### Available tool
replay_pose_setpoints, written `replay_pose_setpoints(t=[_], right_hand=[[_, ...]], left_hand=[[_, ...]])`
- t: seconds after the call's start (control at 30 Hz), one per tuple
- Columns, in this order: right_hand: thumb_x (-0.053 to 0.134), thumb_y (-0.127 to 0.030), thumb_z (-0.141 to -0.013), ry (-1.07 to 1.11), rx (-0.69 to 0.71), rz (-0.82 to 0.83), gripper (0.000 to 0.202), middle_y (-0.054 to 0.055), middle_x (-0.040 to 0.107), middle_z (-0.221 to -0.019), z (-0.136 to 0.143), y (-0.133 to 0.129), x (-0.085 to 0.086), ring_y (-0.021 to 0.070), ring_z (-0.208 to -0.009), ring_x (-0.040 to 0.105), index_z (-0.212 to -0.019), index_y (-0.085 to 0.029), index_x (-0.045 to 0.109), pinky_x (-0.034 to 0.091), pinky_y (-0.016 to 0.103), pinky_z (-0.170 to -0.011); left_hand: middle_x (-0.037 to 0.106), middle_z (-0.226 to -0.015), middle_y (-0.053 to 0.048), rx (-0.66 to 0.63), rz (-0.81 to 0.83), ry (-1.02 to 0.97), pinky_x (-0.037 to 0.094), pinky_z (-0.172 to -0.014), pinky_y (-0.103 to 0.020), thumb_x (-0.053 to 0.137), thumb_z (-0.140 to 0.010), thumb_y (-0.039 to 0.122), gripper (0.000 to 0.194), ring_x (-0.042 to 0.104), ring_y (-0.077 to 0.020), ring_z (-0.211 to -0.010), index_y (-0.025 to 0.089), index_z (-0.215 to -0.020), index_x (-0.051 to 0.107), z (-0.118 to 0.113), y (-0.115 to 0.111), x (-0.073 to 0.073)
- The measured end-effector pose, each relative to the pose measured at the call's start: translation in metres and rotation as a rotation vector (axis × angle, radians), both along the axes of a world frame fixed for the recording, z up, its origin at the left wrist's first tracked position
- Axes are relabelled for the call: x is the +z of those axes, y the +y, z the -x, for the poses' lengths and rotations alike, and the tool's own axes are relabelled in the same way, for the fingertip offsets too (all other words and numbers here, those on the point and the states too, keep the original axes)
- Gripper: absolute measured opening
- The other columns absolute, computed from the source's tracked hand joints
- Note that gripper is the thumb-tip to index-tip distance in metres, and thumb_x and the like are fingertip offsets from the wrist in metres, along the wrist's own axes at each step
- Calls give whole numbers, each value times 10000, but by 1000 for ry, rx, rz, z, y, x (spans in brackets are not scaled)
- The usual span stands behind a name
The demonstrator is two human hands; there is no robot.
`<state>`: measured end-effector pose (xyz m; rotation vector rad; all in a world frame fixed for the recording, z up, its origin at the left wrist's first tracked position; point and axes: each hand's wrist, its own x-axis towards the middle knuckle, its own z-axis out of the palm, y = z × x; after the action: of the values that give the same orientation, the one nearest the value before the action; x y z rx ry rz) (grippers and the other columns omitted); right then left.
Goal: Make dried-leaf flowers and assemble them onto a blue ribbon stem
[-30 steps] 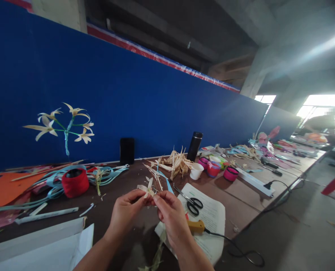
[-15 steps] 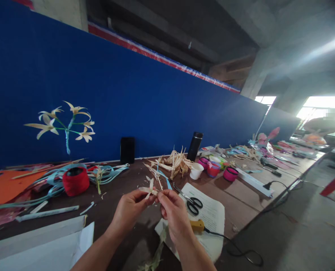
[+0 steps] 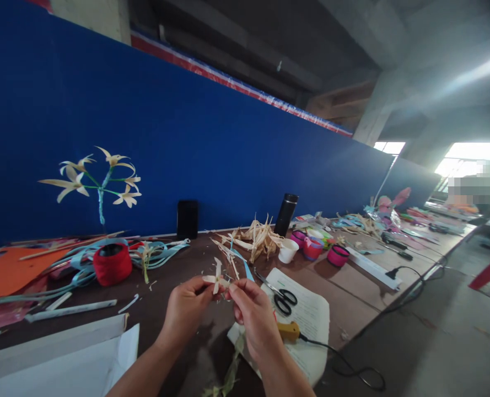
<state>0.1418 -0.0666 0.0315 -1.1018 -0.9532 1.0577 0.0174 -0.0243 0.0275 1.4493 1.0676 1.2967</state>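
Note:
Between my hands is a small cream flower [image 3: 217,277] with narrow petals that look like dried husk. The fingers of my left hand [image 3: 184,311] are closed on its left side. My right hand [image 3: 253,309] pinches at its right side, and its fingertips partly hide what they grip. Black-handled scissors [image 3: 285,301] lie beyond my right hand on a printed sheet [image 3: 313,314]. A yellow corded tool [image 3: 289,331] rests there too, partly hidden by my right wrist. Husk strips [image 3: 261,240] lie in a pile behind the flower.
A spray of finished cream flowers [image 3: 101,198] stands upright at left. Near it are a red ribbon roll [image 3: 112,267] and a white box [image 3: 54,355]. A black bottle [image 3: 286,215], white cup [image 3: 287,251] and power strip [image 3: 375,268] stand further right.
The flower has turned slightly between my fingers, and its upper petal now points more upright. Both hands stay in nearly the same place.

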Motion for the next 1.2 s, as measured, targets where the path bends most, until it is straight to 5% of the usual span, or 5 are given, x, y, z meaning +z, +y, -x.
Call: replay_pose_setpoints(t=[0.23,0.43,0.63,1.2], right_hand=[[584,-282,-763,-28,15,-3,156,-22,566,-614,0,3,-2,18,-395,330,-685,-146,590,187,169,-377],[605,-366,-788,-35,-21,10,238,-1,612,-677,-13,0,-3,24,-404,333,-919,-167,607,196,162,-369],[588,-429,-808,-64,-2,-8,276,-10,589,-681,-15,-2,-3,12,-401,328,-766,-157,583,175,163,-370],[613,-327,-743,-61,82,24,180,-7,610,-658,-4,0,0,28,-388,343,-804,-158,628,199,168,-366]], left_hand=[[725,-671,-6,27,-51,47,486,-623,-223,619,-675,255,147,649,-175,-660,184,-712,743,2,2,-3],[727,-705,-18,60,-75,83,490,-618,-238,590,-703,265,175,653,-184,-670,183,-749,737,3,5,-9],[728,-730,-22,133,-141,200,485,-615,-243,565,-722,258,201,649,-174,-652,182,-800,734,4,2,-10],[739,-757,-24,225,-177,190,488,-664,-245,615,-652,276,158,662,-197,-721,202,-719,737,6,0,1]])
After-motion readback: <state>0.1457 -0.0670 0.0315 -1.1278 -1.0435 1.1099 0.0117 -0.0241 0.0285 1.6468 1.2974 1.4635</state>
